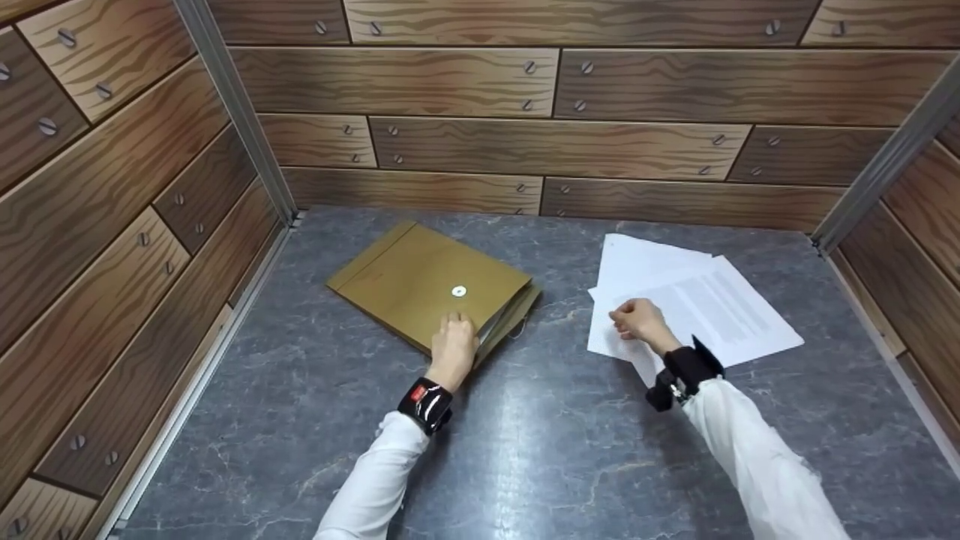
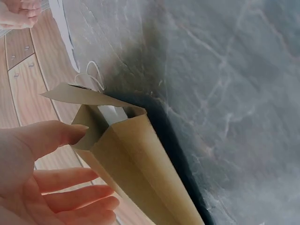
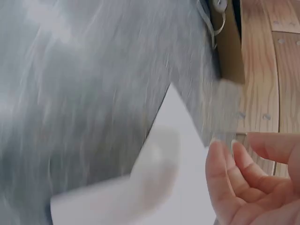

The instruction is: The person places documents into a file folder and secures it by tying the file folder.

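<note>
A brown paper document envelope (image 1: 420,277) with a white round button lies on the left, its mouth gaping toward the right. My left hand (image 1: 454,349) grips the near edge of that mouth, thumb at the opening and fingers along the outer face in the left wrist view. Inside the envelope (image 2: 140,154) a bit of something white shows. Over the printed paper sheets (image 1: 697,300) on the right hovers my right hand (image 1: 641,322), fingers loosely bent. In the right wrist view nothing clear sits between the fingertips; that picture is blurred.
A thin string (image 2: 96,77) loops from the envelope flap. The grey marbled tabletop (image 1: 555,450) carries everything. Walls with a wood-plank pattern (image 1: 465,82) stand at the back and both sides, with metal posts (image 1: 247,112) at the corners.
</note>
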### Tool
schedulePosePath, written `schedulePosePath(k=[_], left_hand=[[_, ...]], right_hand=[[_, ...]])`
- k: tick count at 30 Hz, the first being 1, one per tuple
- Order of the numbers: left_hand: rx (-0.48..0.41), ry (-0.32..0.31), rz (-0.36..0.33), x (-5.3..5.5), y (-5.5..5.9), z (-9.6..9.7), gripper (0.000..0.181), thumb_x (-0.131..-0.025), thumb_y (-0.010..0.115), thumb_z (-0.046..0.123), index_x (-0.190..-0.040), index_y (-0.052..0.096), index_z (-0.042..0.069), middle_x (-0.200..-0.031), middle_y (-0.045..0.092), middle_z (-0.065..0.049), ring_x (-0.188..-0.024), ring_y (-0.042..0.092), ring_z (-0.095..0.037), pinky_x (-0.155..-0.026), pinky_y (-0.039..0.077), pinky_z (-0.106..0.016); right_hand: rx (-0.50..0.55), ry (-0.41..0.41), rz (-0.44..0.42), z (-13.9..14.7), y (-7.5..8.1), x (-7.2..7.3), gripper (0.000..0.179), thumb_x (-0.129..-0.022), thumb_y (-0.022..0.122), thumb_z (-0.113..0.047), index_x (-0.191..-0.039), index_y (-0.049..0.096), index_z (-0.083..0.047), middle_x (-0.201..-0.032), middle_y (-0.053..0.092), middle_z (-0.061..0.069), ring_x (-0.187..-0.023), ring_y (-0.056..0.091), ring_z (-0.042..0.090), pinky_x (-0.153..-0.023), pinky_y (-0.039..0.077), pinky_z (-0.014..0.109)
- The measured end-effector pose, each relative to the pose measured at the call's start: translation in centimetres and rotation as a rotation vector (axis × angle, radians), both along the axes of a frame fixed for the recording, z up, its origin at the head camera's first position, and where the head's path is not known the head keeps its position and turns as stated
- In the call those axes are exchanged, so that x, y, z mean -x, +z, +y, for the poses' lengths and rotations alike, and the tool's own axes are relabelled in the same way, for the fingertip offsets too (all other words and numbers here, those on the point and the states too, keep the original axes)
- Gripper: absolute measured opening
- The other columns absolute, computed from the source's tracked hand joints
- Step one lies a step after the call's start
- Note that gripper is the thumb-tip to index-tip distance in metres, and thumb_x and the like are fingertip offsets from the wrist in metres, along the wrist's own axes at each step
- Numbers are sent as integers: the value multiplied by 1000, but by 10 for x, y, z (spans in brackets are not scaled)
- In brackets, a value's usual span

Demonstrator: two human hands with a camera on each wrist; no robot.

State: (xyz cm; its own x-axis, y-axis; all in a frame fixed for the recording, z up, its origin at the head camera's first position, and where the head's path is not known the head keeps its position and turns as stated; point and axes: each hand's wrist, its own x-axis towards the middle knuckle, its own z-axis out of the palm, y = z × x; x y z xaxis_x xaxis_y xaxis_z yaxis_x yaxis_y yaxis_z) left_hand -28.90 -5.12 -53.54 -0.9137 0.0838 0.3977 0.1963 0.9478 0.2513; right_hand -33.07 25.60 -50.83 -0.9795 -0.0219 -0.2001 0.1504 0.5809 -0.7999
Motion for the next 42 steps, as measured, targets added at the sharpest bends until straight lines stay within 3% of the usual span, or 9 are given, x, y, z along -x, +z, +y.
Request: schedulePosePath(k=[4, 7, 14, 23, 29, 36, 42], left_hand=[[-11, -15, -21, -1, -1, 0, 24, -69, 75, 11, -80, 57, -1, -80, 53, -13, -81, 53, -27, -57, 51, -38], [-13, -31, -18, -3, -1, 1, 23, -68, 74, 8, -79, 57, -1, -78, 52, -12, -79, 53, -27, -56, 51, -37], [-8, -72, 26, -7, 7, 12, 18, -73, 69, 11, -81, 57, -1, -79, 53, -10, -77, 55, -26, -55, 51, -35], [-83, -206, 47, -18, 16, 31, 14, -79, 65, 11, -86, 60, 0, -82, 55, -9, -75, 56, -24, -56, 51, -33], [-90, -251, 69, -22, 16, 41, 10, -78, 64, 9, -82, 60, 1, -84, 57, -9, -76, 57, -25, -59, 51, -35], [-125, -305, 69, -23, 14, 42, 11, -77, 64, 6, -86, 63, 1, -86, 59, -8, -77, 58, -24, -65, 50, -32], [-162, -309, 37, -24, 13, 45, 16, -81, 63, 13, -92, 63, 1, -87, 60, -8, -82, 59, -23, -67, 49, -31]], right_hand=[[-266, 60, 99, 10, -1, -1, 24, -87, 55, -10, -90, 57, 14, -77, 58, 18, -70, 57, 28, -60, 48, 34], [-436, 100, 151, 11, -4, -3, 26, -85, 58, -11, -79, 56, 14, -75, 56, 22, -67, 52, 32, -61, 44, 41], [-646, 86, 139, 3, -13, -10, 25, -82, 60, -13, -78, 55, 10, -82, 51, 28, -78, 53, 44, -63, 45, 51], [-711, 138, 284, -5, -24, -10, 13, -75, 54, -1, -64, 56, 7, -71, 57, 28, -66, 57, 43, -54, 46, 50], [-712, 96, 386, -9, -32, -12, 9, -68, 55, 1, -60, 55, 6, -64, 57, 26, -59, 57, 42, -47, 44, 50], [-734, 23, 478, -11, -28, -14, 11, -74, 50, 8, -64, 55, 9, -67, 56, 29, -61, 57, 44, -49, 45, 53], [-659, 22, 568, -28, -15, -19, 17, -74, 50, 6, -58, 52, 6, -61, 55, 27, -54, 55, 44, -45, 43, 52]])
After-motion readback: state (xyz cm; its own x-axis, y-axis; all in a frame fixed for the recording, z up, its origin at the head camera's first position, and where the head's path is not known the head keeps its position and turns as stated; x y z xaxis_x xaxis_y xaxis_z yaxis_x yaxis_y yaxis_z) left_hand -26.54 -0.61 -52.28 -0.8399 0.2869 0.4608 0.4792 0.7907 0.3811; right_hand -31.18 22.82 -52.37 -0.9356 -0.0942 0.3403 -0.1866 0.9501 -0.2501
